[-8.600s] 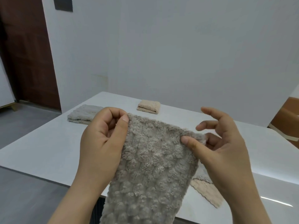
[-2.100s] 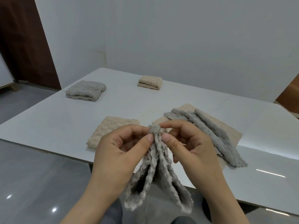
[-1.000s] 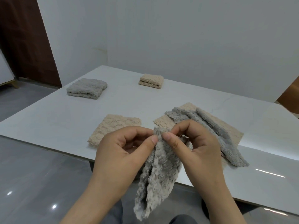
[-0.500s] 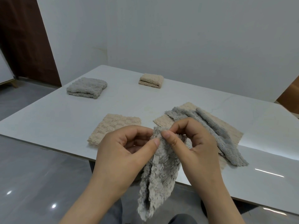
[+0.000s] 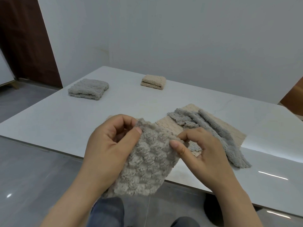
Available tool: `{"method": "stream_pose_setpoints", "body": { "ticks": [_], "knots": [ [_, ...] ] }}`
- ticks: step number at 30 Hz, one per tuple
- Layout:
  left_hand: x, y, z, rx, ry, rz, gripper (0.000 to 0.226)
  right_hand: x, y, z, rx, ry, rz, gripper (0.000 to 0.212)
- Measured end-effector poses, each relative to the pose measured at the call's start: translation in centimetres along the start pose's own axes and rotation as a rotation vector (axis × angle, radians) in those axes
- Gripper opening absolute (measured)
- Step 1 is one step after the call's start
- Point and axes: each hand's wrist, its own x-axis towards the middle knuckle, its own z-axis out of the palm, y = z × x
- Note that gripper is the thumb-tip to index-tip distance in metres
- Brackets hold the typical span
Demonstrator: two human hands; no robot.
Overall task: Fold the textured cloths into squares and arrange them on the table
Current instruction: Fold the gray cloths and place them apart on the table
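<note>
Cloth top corners pinched between thumb and fingers of left hand and right hand.

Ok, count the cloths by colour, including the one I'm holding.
Grey: 3 (folded grey cloth, loose grey cloth, held grey cloth)
Beige: 2 in plain view (folded beige cloth, flat beige cloth)
Total: 5

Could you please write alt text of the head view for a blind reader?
Left hand and right hand pinch the top corners of a folded taupe cloth before a white table. A grey folded cloth and a beige folded cloth lie farther back on it.
</note>
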Motion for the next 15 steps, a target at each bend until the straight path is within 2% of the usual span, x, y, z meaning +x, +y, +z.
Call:
{"method": "stream_pose_setpoints", "body": {
  "ticks": [4,8,12,13,15],
  "knots": [
    [0.1,-0.3,-0.4,0.155,0.042,0.061,0.01,-0.1,0.4,-0.2,-0.05,-0.006,-0.007,0.032],
    [0.1,-1.2,0.1,0.355,0.079,0.114,0.01,0.0,0.3,0.1,0.005,0.037,0.001,0.023],
    [0.0,-1.8,0.8,0.362,0.117,0.109,0.01,0.0,0.1,0.9,0.264,0.06,0.156,0.016],
    [0.0,-1.9,1.0,0.348,0.122,0.104,0.009,0.0,0.0,1.0,0.35,0.072,0.21,0.019],
    [0.1,-1.9,1.2,0.327,0.123,0.105,0.009,-0.2,0.1,1.4,0.504,0.068,0.328,0.039]
  ]
}}
